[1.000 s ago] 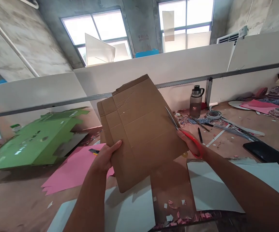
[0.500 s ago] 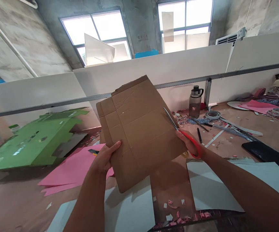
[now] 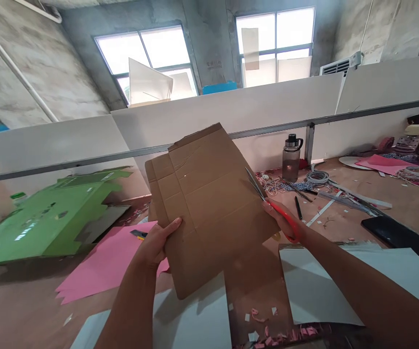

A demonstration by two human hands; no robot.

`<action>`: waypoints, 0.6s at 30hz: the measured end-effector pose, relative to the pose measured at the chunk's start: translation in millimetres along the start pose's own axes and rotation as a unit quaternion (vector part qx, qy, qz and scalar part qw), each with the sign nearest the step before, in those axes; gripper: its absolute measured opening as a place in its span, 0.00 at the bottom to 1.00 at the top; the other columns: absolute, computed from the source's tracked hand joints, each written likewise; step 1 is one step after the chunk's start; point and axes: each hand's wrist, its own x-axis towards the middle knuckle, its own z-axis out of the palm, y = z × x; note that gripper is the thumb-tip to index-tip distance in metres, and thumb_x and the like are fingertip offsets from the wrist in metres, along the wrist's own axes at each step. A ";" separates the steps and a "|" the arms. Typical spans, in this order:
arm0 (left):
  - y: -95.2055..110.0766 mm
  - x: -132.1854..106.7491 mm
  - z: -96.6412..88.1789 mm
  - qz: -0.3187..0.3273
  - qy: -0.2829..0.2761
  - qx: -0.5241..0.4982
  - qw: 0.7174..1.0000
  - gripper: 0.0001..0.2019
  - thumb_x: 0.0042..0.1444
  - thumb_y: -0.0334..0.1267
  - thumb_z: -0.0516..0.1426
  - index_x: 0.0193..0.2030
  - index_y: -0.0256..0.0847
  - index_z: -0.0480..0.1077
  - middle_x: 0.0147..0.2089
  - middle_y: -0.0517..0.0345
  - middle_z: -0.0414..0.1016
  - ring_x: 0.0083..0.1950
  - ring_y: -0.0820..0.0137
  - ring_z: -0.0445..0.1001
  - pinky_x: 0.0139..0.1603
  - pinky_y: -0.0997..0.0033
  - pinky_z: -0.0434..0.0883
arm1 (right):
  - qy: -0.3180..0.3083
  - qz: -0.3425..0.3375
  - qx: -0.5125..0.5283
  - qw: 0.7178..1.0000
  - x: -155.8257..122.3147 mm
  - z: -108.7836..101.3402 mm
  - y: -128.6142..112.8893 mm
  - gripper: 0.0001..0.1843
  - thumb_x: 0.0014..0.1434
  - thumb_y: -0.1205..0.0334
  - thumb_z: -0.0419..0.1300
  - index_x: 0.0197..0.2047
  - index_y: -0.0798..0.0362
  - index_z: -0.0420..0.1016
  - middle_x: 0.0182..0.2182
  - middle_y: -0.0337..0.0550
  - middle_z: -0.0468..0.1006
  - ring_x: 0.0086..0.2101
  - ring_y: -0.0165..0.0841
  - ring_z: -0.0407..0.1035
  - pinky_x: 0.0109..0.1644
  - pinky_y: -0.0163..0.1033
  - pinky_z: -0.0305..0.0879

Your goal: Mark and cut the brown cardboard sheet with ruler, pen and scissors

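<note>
A brown cardboard sheet (image 3: 212, 194), creased and with a torn-looking top edge, is held up tilted in front of me. My left hand (image 3: 160, 240) grips its lower left edge, thumb on the near face and fingers hidden behind. At the right edge my right hand (image 3: 282, 220) is closed around red-handled scissors (image 3: 285, 220). Their metal blades point up and left and lie over the near face of the cardboard. Below the sheet, white sheets (image 3: 194, 320) lie on the table. Pink paper (image 3: 100, 261) and a utility knife (image 3: 138, 234) are beside my left hand.
Green cut board (image 3: 56, 208) lies at the left. A water bottle (image 3: 291, 160) stands at the back right, near a tape roll (image 3: 318, 177), a black pen (image 3: 298, 207) and a black phone (image 3: 394, 230). More white sheets (image 3: 318, 286) lie under my right forearm. Scraps litter the front edge.
The whole view has shifted slightly, so most things sit a little lower. Both hands keep their hold on the cardboard and the scissors, with hardly any other difference.
</note>
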 end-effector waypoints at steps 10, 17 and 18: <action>-5.5 7.1 -2.4 -0.035 -0.015 -0.028 0.999 0.18 0.49 0.32 0.63 0.49 0.32 0.75 0.37 0.43 0.83 0.41 0.52 0.82 0.39 0.61 0.81 | -0.060 0.007 0.013 0.998 5.1 -8.0 4.2 0.23 0.61 0.37 0.53 0.38 0.49 0.74 0.36 0.42 0.75 0.40 0.38 0.68 0.50 0.44 0.65; -7.0 4.9 -2.0 -0.011 -0.003 -0.007 1.000 0.17 0.48 0.33 0.65 0.47 0.34 0.76 0.36 0.44 0.83 0.41 0.52 0.82 0.40 0.61 0.81 | -0.069 0.009 0.066 0.995 1.5 -4.0 7.5 0.25 0.60 0.37 0.55 0.48 0.47 0.74 0.42 0.44 0.78 0.46 0.40 0.69 0.52 0.47 0.66; -8.0 5.3 -0.1 -0.014 0.002 0.008 1.000 0.16 0.48 0.32 0.65 0.45 0.33 0.76 0.36 0.44 0.83 0.39 0.52 0.82 0.38 0.61 0.81 | -0.055 0.006 0.066 0.996 1.5 -4.2 8.2 0.26 0.60 0.37 0.54 0.48 0.47 0.75 0.42 0.44 0.78 0.47 0.41 0.69 0.52 0.47 0.66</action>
